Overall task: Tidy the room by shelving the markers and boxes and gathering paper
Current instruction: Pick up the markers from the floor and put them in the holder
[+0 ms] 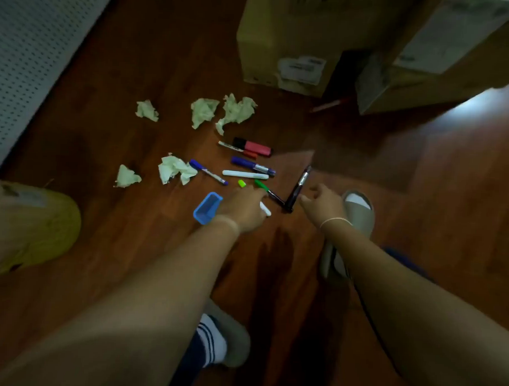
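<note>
Several markers lie scattered on the wooden floor: a pink highlighter (253, 146), a purple marker (253, 165), a white marker (245, 174), a blue pen (209, 172), a green marker (269, 190) and a black marker (298, 188). Several crumpled paper balls (203, 111) lie beyond and left of them. My left hand (244, 209) is curled over a short white marker (265, 209), beside a small blue cup (208, 211). My right hand (325, 204) hovers with fingers spread, just right of the black marker. Two cardboard boxes (287, 35) stand behind.
A white perforated panel (27, 40) runs along the left. A yellow rounded object (30, 228) sits at the left edge. My feet in grey slippers (359, 208) stand close to the markers. A loose green cap (241, 183) lies among them.
</note>
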Demonstrator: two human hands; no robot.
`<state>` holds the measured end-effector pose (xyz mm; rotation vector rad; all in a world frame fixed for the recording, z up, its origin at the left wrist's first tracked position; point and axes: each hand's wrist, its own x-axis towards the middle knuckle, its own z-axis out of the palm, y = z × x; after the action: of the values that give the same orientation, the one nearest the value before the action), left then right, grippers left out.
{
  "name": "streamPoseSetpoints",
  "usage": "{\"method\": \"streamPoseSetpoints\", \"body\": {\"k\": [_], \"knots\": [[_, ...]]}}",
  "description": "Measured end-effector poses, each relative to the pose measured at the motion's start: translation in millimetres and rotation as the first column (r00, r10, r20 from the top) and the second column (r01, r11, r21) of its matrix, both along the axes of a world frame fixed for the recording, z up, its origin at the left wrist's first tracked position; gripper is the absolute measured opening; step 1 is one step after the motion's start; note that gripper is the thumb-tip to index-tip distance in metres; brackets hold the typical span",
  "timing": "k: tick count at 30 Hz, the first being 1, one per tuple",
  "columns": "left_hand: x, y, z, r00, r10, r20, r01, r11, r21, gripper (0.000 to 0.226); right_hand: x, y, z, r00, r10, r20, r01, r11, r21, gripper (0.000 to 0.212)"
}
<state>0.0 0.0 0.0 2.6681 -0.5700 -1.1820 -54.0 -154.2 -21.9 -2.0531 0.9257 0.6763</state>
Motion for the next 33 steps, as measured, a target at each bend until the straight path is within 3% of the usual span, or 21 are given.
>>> {"method": "streamPoseSetpoints", "body": {"k": [5,13,16,19,21,26,28,30,33], "knots": [[8.3,-30.3,-59.1,0.984,-0.177,-0.002,0.176,0.978,0.11,0.039,2.2,-24.7,-57.0,0.99,-0.09,-0.106,0.096,0.994,0.057,0.046],[30.4,-10.0,-141.5,0.894,-0.444,0.059,0.414,0.869,0.27,0.036,46.9,-10.9,-133.7,0.968,-0.157,-0.197,0.164,0.986,0.024,0.039],[29.3,-8.3,-164.5,0.854,-0.514,0.082,0.474,0.833,0.284,0.035,62.3,-6.0,-156.6,0.951,-0.242,-0.194,0.238,0.97,-0.041,0.043],[27.6,-9.6,-178.2,0.821,-0.555,0.133,0.515,0.821,0.246,0.033,66.9,-10.5,-166.7,0.957,-0.199,-0.212,0.189,0.98,-0.068,0.039],[28.9,-8.3,-178.5,0.864,-0.487,0.127,0.459,0.866,0.196,0.032,67.6,-12.5,-162.8,0.966,-0.138,-0.219,0.126,0.99,-0.071,0.034],[41.8,-7.0,-155.2,0.995,-0.054,0.081,0.055,0.998,-0.008,0.033,67.3,-3.9,-143.6,0.984,0.027,-0.176,-0.026,1.0,0.009,0.018],[51.4,-2.9,-144.4,0.986,0.162,0.035,-0.158,0.981,-0.111,0.034,66.7,4.7,-137.6,0.981,0.11,-0.158,-0.105,0.994,0.039,0.007],[63.1,2.9,-137.1,0.943,0.333,0.032,-0.321,0.928,-0.191,0.029,64.7,12.1,-136.2,0.964,0.233,-0.127,-0.231,0.972,0.037,0.01],[83.1,17.9,-133.4,0.897,0.428,0.108,-0.397,0.888,-0.231,0.026,63.0,21.1,-141.1,0.888,0.449,-0.095,-0.454,0.89,-0.034,0.017]]}}
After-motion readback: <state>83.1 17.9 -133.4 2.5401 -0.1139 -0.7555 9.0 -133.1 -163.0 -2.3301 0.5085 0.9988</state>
